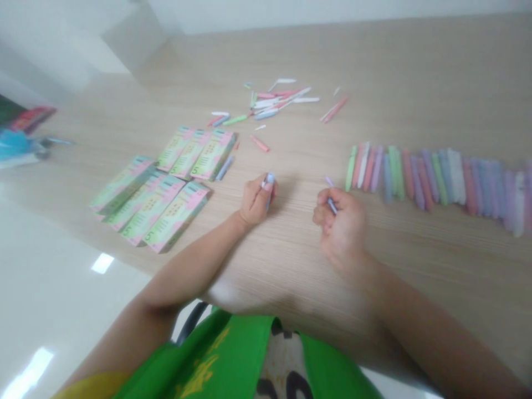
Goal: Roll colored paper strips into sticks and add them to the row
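Note:
My left hand (254,200) is closed around a pale blue pen barrel (269,180), held upright on the wooden table (415,72). A short way to its right, my right hand (341,221) is a loose fist pinching a thin lilac pen part (330,195) that pokes out above the fingers. The two hands are apart. Just right of my right hand lies a long row of pastel pens (436,176), side by side. The picture is blurred, so fine detail of the held pieces is unclear.
Several green-and-pink flat boxes (160,191) lie in two groups to the left. A loose heap of pen parts and caps (276,101) sits farther back, with a single pink piece (260,144) nearer. Coloured items (20,136) lie at the far left edge.

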{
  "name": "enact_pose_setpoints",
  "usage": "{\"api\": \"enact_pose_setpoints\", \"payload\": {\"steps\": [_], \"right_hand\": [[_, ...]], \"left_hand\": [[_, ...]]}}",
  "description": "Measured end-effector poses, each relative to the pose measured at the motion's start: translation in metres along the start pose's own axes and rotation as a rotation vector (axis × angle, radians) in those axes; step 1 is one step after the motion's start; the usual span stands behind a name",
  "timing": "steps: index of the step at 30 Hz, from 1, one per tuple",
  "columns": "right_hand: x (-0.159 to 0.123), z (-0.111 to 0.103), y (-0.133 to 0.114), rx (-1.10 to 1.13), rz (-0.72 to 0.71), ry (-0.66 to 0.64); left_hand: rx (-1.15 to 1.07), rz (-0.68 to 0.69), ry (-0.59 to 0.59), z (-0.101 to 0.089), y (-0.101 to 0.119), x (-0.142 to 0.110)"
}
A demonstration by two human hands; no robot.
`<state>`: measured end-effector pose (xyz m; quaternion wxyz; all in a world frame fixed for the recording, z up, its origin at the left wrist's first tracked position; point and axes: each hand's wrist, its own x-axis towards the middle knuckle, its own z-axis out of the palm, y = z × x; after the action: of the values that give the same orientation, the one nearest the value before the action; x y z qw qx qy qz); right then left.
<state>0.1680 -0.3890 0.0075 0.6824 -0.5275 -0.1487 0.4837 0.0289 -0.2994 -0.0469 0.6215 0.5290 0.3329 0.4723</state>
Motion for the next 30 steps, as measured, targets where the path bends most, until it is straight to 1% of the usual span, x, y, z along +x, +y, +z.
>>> {"api": "enact_pose_setpoints", "payload": {"steps": [4,7,11,14,16,20,22,24,28,30], "right_hand": [[0.000,0.002,-0.006,-0.043,0.021,-0.049],[0.000,0.000,-0.017,-0.034,0.037,-0.063],[-0.001,-0.003,-0.035,-0.004,-0.012,-0.085],[-0.002,-0.005,-0.042,0.009,-0.034,-0.112],[-0.002,-0.006,-0.044,0.023,-0.051,-0.102],[-0.006,-0.007,-0.048,0.043,-0.195,-0.048],[-0.010,-0.008,-0.048,-0.014,-0.260,-0.073],[-0.015,-0.008,-0.044,-0.095,-0.306,-0.084],[-0.022,-0.009,-0.023,-0.268,-0.360,0.009],[-0.023,-0.009,-0.010,-0.292,-0.343,-0.009]], "left_hand": [[0.154,0.134,-0.140,0.004,-0.002,-0.002],[0.166,0.164,-0.183,0.006,-0.002,-0.002],[0.134,0.132,-0.257,0.010,-0.001,-0.006],[0.062,0.057,-0.283,0.015,0.002,-0.012],[-0.013,0.015,-0.291,0.021,0.005,-0.016],[-0.110,-0.030,-0.372,0.031,0.006,-0.024],[-0.117,-0.055,-0.429,0.034,0.004,-0.027],[-0.104,-0.049,-0.470,0.036,0.004,-0.030],[-0.018,0.064,-0.547,0.036,0.006,-0.036],[0.039,0.133,-0.582,0.036,0.007,-0.038]]}}
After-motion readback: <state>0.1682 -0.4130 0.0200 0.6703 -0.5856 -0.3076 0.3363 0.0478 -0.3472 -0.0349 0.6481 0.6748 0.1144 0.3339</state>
